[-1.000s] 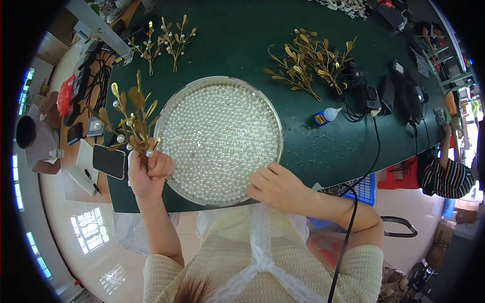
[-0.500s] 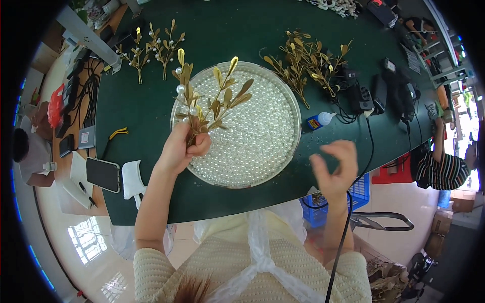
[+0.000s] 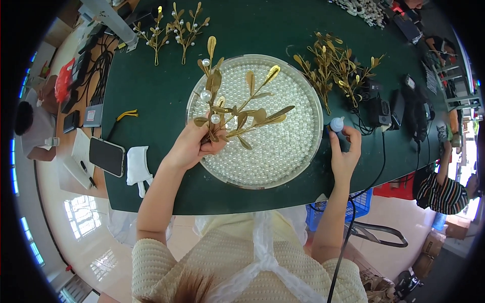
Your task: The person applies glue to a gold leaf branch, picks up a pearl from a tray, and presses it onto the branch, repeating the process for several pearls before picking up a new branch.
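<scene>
While left fingers (image 3: 215,147) clasp a gold sprig (image 3: 259,115), right fingers (image 3: 352,136), parted, grip bottle (image 3: 337,124).

Surroundings, sited from the phone (image 3: 106,156)
You have a white cloth-like piece (image 3: 137,165) just right of the phone and white paper (image 3: 81,146) left of it. Beyond it you have a yellow-tipped cable (image 3: 127,114); farther off, leftward, a red bag (image 3: 63,83). Well to its right are a black grilled device (image 3: 379,112) and, nearer you, a blue basket (image 3: 314,218).
</scene>
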A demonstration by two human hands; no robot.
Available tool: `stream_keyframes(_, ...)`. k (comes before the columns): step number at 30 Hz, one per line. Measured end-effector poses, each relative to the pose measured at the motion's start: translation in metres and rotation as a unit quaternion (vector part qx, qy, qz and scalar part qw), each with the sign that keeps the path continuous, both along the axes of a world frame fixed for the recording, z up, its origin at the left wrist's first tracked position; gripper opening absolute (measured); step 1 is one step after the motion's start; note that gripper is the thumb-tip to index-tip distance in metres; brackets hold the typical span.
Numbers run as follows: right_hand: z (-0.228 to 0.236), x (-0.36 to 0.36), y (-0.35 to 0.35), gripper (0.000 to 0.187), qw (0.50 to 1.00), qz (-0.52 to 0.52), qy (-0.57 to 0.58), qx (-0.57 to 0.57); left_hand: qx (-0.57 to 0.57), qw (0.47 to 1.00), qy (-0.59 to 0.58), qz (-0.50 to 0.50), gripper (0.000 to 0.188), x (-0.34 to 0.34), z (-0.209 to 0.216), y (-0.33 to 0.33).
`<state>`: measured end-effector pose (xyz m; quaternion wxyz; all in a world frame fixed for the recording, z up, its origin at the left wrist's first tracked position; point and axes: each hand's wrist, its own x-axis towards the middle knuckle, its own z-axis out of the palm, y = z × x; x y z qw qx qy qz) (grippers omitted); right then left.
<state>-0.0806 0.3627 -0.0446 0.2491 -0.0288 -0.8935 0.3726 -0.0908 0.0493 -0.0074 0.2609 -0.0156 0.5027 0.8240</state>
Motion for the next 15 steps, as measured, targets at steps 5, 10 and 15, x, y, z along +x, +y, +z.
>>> stream_keyframes(5,-0.002,-0.007,-0.005,0.018,1.0,0.004,-0.002,-0.006,0.004,1.0,0.026,-0.002,0.03,0.0,-0.003,-0.001)
stream_keyframes(10,-0.017,-0.004,0.003,0.016,0.993,-0.018,-0.048,-0.104,0.008,0.999,0.012,0.037,0.029,0.002,-0.003,-0.002)
stream_keyframes(15,-0.005,0.006,0.003,0.017,0.925,0.049,0.067,-0.371,0.002,0.999,0.051,-0.02,0.029,0.0,0.0,0.006)
